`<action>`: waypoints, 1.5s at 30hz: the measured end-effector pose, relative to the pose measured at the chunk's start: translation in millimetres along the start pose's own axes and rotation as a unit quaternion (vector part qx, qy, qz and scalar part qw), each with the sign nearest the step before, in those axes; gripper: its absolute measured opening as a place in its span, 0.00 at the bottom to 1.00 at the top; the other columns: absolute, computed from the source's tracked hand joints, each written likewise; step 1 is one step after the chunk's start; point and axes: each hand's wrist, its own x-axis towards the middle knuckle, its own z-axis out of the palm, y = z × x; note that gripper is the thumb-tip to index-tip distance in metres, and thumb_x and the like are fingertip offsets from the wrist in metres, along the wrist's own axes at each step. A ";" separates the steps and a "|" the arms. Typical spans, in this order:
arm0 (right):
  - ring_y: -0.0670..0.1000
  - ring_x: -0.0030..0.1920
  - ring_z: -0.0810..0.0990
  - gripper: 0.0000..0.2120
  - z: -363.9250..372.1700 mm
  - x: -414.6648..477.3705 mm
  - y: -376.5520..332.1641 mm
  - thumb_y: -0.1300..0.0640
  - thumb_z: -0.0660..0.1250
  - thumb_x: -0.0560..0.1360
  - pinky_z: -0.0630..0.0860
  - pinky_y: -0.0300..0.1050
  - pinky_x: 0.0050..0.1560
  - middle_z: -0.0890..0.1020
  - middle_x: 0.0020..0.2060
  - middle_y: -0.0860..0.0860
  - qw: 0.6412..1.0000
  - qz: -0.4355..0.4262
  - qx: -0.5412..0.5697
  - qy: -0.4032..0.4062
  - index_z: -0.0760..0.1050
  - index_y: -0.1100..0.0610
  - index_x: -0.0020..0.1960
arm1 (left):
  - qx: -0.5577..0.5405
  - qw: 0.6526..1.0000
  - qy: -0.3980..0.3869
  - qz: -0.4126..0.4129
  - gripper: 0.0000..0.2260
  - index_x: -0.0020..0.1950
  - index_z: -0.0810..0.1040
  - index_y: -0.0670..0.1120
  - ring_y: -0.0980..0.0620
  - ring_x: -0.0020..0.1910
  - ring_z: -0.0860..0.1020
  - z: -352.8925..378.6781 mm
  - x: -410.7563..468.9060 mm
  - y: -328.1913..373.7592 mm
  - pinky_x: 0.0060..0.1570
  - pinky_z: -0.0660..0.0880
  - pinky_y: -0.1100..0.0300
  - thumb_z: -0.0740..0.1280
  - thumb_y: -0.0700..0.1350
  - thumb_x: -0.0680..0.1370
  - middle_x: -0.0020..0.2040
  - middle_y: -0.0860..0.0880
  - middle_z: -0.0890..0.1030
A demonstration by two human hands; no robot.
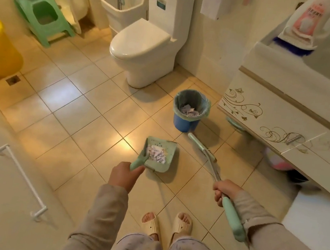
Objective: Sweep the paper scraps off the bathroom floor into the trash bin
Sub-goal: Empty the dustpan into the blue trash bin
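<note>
Left hand point(123, 175) closed around green dustpan point(158, 155) handle. Dustpan carries heap of paper scraps point(157, 153), sits low over tiled floor point(88, 112), whether touching cannot tell. Right hand point(222, 190) gripping broom point(215, 171) handle; broom head down on floor just beside blue trash bin point(186, 119). Bin lined with bag, more scraps point(189, 109) inside, stands between toilet point(147, 50) and sink cabinet point(273, 120).
</note>
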 end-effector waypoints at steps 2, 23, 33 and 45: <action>0.45 0.10 0.65 0.09 7.5 -1.7 -4.7 0.66 0.55 0.77 0.66 0.30 0.16 0.67 0.11 0.50 0.999 0.016 0.013 -0.027 0.65 0.61 0.38 | -0.039 0.999 0.032 -0.017 0.16 0.31 0.71 0.42 0.47 0.30 0.69 -6.4 0.7 -1.7 0.27 0.61 0.59 0.67 0.50 0.75 0.26 0.49 0.69; 0.49 0.23 0.68 0.19 46.4 7.6 -7.5 0.67 0.54 0.76 0.66 0.39 0.21 0.70 0.11 0.52 0.998 -0.001 0.003 -0.071 0.64 0.61 0.26 | 0.193 0.943 0.189 0.194 0.19 0.47 0.80 0.44 0.50 0.30 0.72 -47.7 -9.3 52.7 0.30 0.64 0.63 0.62 0.60 0.75 0.31 0.50 0.73; 0.47 0.09 0.65 0.17 32.3 6.7 9.8 0.67 0.51 0.78 0.65 0.30 0.14 0.67 0.11 0.52 0.984 0.015 0.146 -0.101 0.61 0.58 0.31 | 0.499 0.803 0.049 0.323 0.21 0.60 0.73 0.44 0.50 0.37 0.79 -3.7 -8.5 74.2 0.36 0.69 0.61 0.54 0.58 0.79 0.44 0.48 0.83; 0.47 0.09 0.63 0.18 15.7 1.7 21.9 0.67 0.50 0.78 0.64 0.30 0.13 0.65 0.11 0.51 0.976 0.026 0.183 -0.116 0.59 0.57 0.31 | 0.673 0.636 -0.061 0.372 0.09 0.57 0.72 0.38 0.49 0.44 0.83 16.5 -7.1 43.0 0.42 0.72 0.58 0.60 0.41 0.80 0.42 0.46 0.81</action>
